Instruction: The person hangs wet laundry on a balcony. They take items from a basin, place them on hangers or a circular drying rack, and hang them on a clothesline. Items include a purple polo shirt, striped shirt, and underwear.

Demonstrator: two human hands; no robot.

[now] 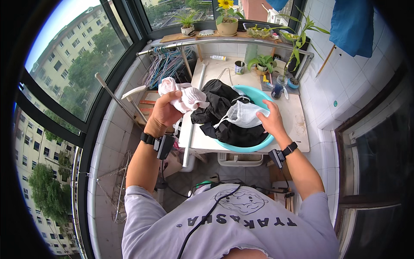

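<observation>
My left hand [167,110] grips a bunched pale pink and white cloth item [186,95], held up at the left of the basin. My right hand [272,119] is at the right side of a turquoise plastic basin [255,91], its thumb on the edge of a white mesh laundry bag [243,114]. Whether its fingers hold the bag or the basin's rim cannot be told. Black garments [217,97] fill the basin under the bag and spill over its left side. The basin stands on a white table [296,129].
A white pole [191,129] lies along the table's left part. Tangled hangers [168,66] hang from a metal rail [233,41]. Behind the basin are a tin can [239,68], a potted plant [261,64] and a glass jar [278,87]. Blue cloth [351,29] hangs at the upper right.
</observation>
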